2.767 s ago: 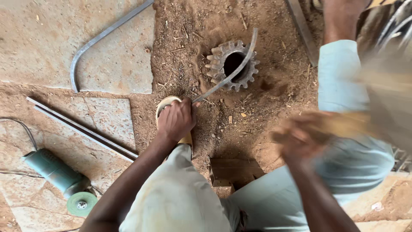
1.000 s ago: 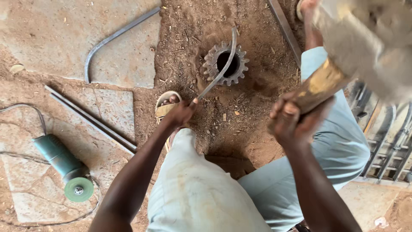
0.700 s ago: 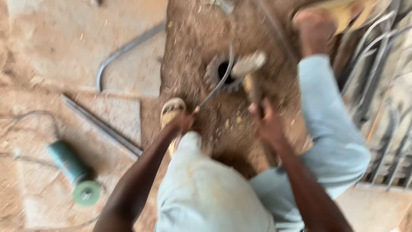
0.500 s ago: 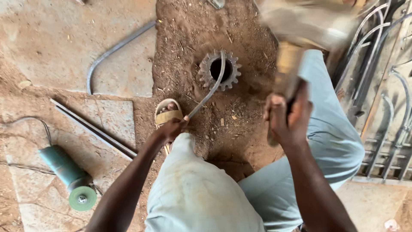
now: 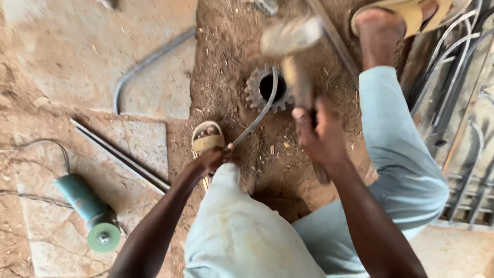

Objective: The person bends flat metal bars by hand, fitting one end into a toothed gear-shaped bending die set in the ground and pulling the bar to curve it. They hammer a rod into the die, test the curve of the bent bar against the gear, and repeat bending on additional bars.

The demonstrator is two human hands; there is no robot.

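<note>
The left hand (image 5: pixel 212 158), at the centre of the frame, is clamped on the near end of a curved metal rod (image 5: pixel 260 116), whose far end arches over the toothed gear (image 5: pixel 267 89) lying in the dirt at upper centre. The right hand (image 5: pixel 321 136) is closed around the wooden handle of a hammer (image 5: pixel 293 56). Half a second ago the hammer was raised at the upper right, well clear of the gear; now its head is down just above and beside the gear, blurred by motion, so whether it touches the rod cannot be told. The right hand has come left and down with it. The left hand and the rod stay where they were.

A sandalled foot (image 5: pixel 207 138) sits just beside the left hand, and another foot (image 5: pixel 391 23) shows at the upper right. A green angle grinder (image 5: pixel 90 211) lies on the stone floor (image 5: pixel 77 56) at the lower left, a straight metal bar (image 5: pixel 121 154) beside it, and a bent pipe (image 5: pixel 146 64) at the upper left.
</note>
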